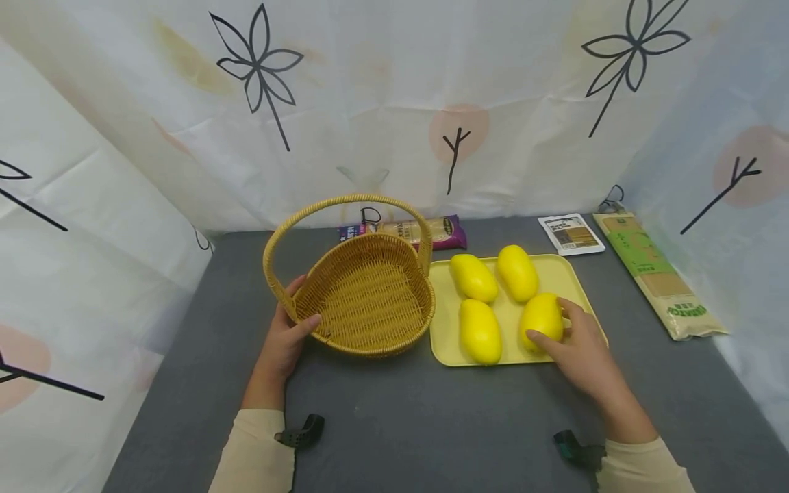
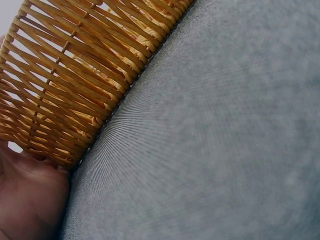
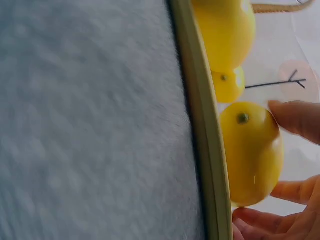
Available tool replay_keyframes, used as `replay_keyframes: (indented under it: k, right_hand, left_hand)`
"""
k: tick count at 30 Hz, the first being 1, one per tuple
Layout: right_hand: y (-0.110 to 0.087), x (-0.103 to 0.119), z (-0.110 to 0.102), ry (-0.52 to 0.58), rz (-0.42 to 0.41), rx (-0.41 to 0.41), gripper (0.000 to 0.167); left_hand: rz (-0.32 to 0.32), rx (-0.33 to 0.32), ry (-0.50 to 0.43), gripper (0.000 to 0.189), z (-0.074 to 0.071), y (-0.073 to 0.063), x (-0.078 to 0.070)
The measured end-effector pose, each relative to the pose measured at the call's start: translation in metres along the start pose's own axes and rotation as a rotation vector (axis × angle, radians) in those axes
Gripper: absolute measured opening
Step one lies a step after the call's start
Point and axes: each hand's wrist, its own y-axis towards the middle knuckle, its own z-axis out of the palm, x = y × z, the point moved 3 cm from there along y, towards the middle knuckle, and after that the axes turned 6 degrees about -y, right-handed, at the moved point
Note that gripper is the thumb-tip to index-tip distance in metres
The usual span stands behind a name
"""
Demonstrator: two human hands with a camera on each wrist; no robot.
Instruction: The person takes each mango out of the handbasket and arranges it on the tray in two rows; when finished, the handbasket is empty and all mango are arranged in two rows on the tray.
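Note:
My left hand (image 1: 285, 346) grips the left side of a woven wicker basket (image 1: 368, 305), thumb over the rim and fingers behind the wall. The tall hoop handle (image 1: 345, 199) arches above it. In the left wrist view, the basket's woven wall (image 2: 70, 70) meets the grey cloth beside my palm (image 2: 30, 200). With thumb and fingers on either side, my right hand (image 1: 579, 346) holds a yellow mango (image 1: 542, 320) at the front right of a yellow tray (image 1: 445, 346). Seen from the right wrist, the held mango (image 3: 252, 155) shows a green stem spot, just behind the tray rim (image 3: 212, 150).
Several other mangoes (image 1: 481, 332) lie on the tray. Behind the basket is a purple-ended packet (image 1: 453, 233). A white packet (image 1: 571, 234) lies behind the tray, and a long green and tan packet (image 1: 659, 277) to its right. Patterned curtains (image 1: 382, 89) enclose the grey table (image 1: 431, 424).

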Motion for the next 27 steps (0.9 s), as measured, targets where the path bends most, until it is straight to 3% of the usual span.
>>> replay_keyframes:
  k: [11,18,27]
  right_hand:
    - [-0.002,-0.005,-0.007,-0.042,0.053,0.058,0.088]
    - [-0.004,-0.004,-0.011,-0.044,0.052,0.110,0.091]
    - [-0.006,-0.003,-0.011,-0.037,0.050,0.115,0.094]
  left_hand:
    - [-0.004,0.001,0.015,0.081,0.000,-0.001,-0.001]
    - [0.007,0.008,0.012,0.080,-0.001,-0.001,0.000]
    - [0.001,0.006,0.018,0.080,-0.001,-0.001,0.001]
